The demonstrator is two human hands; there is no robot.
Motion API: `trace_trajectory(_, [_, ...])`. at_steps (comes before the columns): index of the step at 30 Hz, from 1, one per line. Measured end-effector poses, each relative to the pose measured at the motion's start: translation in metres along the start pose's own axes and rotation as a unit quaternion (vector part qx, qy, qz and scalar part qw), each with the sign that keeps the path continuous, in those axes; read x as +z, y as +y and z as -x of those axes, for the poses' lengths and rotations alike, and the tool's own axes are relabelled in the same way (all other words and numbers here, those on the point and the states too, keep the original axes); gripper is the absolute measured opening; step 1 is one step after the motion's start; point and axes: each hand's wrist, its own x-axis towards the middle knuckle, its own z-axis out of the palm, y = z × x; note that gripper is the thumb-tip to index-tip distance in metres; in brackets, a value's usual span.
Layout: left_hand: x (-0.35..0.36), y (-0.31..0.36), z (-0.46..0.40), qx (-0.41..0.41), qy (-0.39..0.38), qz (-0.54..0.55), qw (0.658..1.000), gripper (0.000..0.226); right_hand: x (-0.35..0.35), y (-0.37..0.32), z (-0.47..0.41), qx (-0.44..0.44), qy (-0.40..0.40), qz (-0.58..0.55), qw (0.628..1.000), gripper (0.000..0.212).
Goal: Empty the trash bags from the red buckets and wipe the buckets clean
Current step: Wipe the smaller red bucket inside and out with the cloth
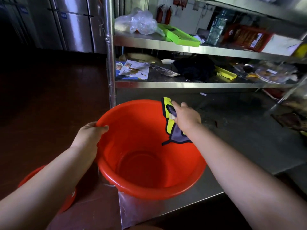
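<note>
Gripping the near-left rim of the red bucket (149, 156) with my left hand (89, 135), thumb inside, I steady it on the steel table (166, 211). My right hand (186, 117) clutches a yellow-and-grey cloth (171, 125) against the far-right inner wall. A second bucket (69, 198) sits lower left.

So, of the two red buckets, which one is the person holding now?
The red bucket on the steel table: the left hand grips its rim. The second bucket, low on the left behind the arm, is untouched.

Steel shelving (182, 85) (cluttered), dark floor (49, 97)
</note>
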Motion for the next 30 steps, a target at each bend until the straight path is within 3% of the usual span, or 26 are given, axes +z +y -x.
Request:
trace_trajectory(6, [0.004, 0.003, 0.0, 0.004, -0.018, 0.016, 1.0, 0.024, -0.026, 0.028, 0.038, -0.014, 0.034, -0.048, 0.998, 0.064])
trace_trajectory(10, [0.007, 0.003, -0.003, 0.045, -0.038, 0.062, 0.996, 0.024, -0.071, 0.041, 0.049, -0.022, 0.101, -0.165, 0.981, 0.052])
trace_trajectory(13, [0.011, 0.007, -0.008, 0.08, -0.04, 0.085, 0.992, 0.025, -0.098, 0.042, 0.052, -0.015, 0.064, -0.274, 0.96, 0.026])
trace_trajectory(14, [0.013, 0.007, -0.009, 0.094, -0.041, 0.086, 0.991, 0.025, -0.103, 0.038, 0.054, -0.016, 0.033, -0.307, 0.951, 0.026])
trace_trajectory(17, [0.017, 0.006, -0.01, 0.133, -0.056, 0.081, 0.986, 0.019, -0.103, 0.017, 0.064, -0.037, -0.072, -0.367, 0.927, 0.053])
trace_trajectory(22, [0.019, -0.001, -0.009, 0.179, -0.097, 0.065, 0.977, 0.021, -0.058, -0.038, 0.085, -0.083, -0.255, -0.398, 0.877, 0.068])
trace_trajectory(25, [0.017, -0.004, -0.008, 0.193, -0.1, 0.058, 0.974, 0.019, -0.015, -0.073, 0.112, -0.148, -0.396, -0.352, 0.835, 0.094])
trace_trajectory(27, [0.012, -0.007, -0.008, 0.195, -0.11, 0.057, 0.973, 0.019, 0.009, -0.089, 0.131, -0.173, -0.407, -0.297, 0.846, 0.113])
trace_trajectory(30, [0.009, -0.012, -0.005, 0.213, -0.098, 0.049, 0.971, 0.02, 0.023, -0.107, 0.15, -0.169, -0.291, -0.254, 0.907, 0.119])
